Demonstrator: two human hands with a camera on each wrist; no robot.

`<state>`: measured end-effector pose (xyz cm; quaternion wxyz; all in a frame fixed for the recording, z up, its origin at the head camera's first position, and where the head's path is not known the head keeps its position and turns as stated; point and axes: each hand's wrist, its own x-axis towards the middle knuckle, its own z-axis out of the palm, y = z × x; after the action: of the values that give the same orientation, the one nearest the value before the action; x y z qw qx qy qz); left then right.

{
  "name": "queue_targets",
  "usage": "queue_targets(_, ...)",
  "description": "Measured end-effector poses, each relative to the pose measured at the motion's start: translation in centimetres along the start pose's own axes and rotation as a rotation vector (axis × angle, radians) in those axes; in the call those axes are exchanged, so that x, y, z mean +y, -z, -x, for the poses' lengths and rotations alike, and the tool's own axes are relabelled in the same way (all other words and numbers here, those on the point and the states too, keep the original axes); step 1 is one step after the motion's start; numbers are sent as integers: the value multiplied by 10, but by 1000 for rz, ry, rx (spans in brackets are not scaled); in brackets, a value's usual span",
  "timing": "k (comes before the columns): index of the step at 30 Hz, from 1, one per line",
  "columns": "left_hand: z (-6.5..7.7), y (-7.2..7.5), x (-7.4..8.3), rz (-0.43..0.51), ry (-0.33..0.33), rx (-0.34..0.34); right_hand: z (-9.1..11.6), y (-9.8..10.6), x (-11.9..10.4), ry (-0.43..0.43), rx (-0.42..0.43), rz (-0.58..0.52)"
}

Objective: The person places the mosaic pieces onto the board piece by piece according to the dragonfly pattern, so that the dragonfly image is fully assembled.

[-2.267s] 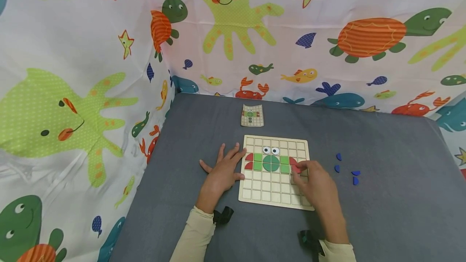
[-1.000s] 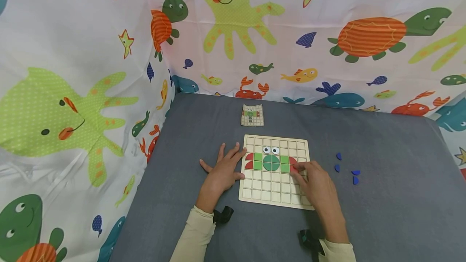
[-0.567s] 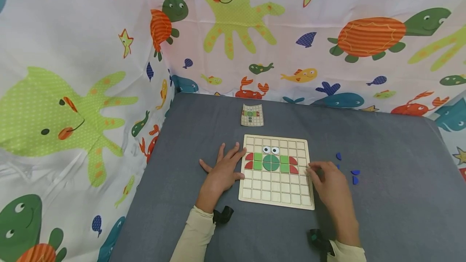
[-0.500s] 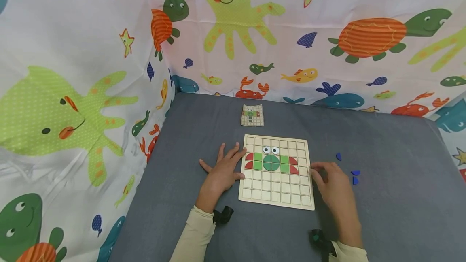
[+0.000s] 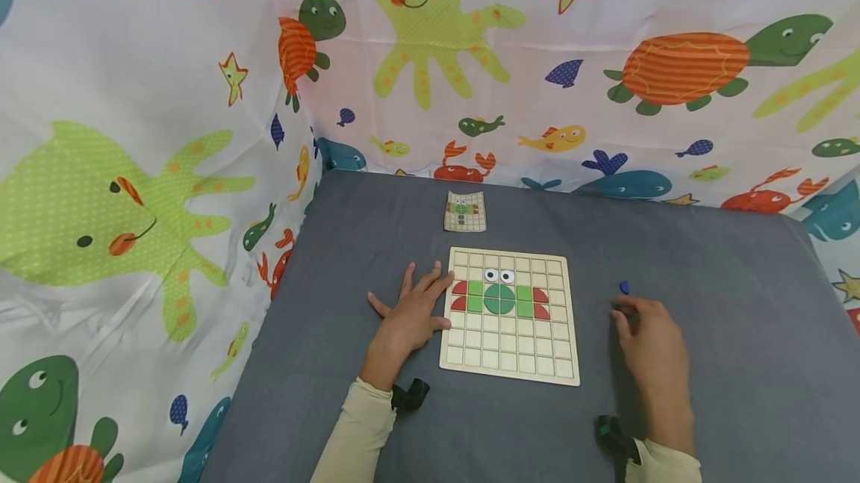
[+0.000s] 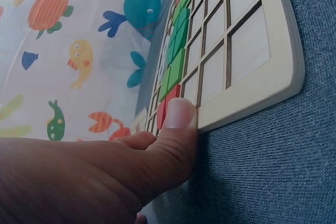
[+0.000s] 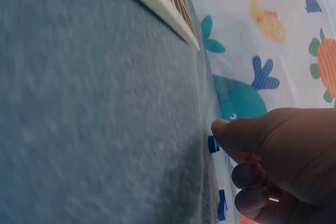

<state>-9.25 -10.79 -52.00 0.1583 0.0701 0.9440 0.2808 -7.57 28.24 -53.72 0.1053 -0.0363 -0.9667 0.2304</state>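
A wooden grid board lies on the table, bearing two eye tiles, a dark green circle, light green squares and red rounded tiles. My left hand rests spread at its left edge, thumb pressing the rim beside a red tile, as the left wrist view shows. My right hand is right of the board, thumb and forefinger apart. Just past its thumb tip, the right wrist view shows a blue piece and another blue piece lower down. The hand hides most blue pieces from the head view.
One small blue rounded piece shows beyond my right fingertips. A small pattern card with a similar figure lies behind the board. A grey cloth covers the table, and a sea-animal curtain hangs at the back and left.
My right hand let go of a red tile at the board's right side, where it now lies in line. Then it moved right, over to the blue pieces. My left hand stayed put.
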Motion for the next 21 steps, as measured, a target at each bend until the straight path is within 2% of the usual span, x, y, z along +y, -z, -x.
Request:
queue_targets(7, -1, 0, 1, -26, 12, -5, -5, 3, 12, -13, 7, 8)
queue_targets(21, -1, 2, 0, -43, 20, -19, -14, 9, 16, 23, -50, 32)
